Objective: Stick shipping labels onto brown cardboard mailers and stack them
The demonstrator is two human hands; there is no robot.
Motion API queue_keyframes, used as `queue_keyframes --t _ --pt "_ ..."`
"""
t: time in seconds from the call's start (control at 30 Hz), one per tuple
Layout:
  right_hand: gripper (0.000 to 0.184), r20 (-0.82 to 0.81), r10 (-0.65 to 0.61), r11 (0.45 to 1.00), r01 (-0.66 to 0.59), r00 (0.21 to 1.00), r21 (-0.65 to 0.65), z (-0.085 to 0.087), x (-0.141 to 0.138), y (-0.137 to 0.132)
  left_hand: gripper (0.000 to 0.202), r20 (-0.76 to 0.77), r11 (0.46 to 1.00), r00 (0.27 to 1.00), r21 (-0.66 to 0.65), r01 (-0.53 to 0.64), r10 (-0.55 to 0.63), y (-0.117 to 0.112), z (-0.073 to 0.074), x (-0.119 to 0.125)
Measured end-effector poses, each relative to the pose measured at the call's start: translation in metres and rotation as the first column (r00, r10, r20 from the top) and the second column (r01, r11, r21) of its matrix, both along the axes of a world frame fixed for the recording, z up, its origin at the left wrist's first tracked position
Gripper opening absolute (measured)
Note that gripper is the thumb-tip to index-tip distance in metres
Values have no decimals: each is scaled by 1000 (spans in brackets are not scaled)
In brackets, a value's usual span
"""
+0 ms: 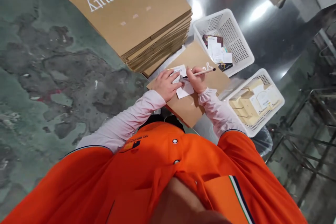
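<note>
Steel bench (262,35) carrying a flat carton (191,108); left hand (166,84) holds a white label (180,70) against the carton; right hand (197,80) grips a pen (203,72) beside it.

Stained green floor (39,59) lies beside a shiny metal table (262,35) reflecting bright light.

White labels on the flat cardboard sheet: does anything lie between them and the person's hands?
Nothing visible does. The left hand rests directly on the white labels, and the right hand, gripping a pen, touches them too, on the cardboard sheet.
</note>
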State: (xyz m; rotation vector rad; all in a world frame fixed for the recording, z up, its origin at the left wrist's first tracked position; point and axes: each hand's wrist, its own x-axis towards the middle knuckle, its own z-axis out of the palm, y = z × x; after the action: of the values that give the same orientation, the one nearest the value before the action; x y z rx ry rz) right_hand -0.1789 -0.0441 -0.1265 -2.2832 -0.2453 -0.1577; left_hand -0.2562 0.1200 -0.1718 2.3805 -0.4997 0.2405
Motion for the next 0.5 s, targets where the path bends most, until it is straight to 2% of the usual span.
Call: queue_keyframes --t 0.2,0.4,0.5 --pt "53 -24 1 999 -2 1000 -41 6 -1 4 28 -31 1000 999 11 6 -6 0 4 -1" --pt "51 -15 4 995 -6 1000 -97 -3 2 -1 29 -41 1000 999 20 15 -14 1 6 -2" --pt "51 -11 32 995 -33 999 -94 -2 2 -2 29 -20 999 1000 35 10 -9 2 6 -2"
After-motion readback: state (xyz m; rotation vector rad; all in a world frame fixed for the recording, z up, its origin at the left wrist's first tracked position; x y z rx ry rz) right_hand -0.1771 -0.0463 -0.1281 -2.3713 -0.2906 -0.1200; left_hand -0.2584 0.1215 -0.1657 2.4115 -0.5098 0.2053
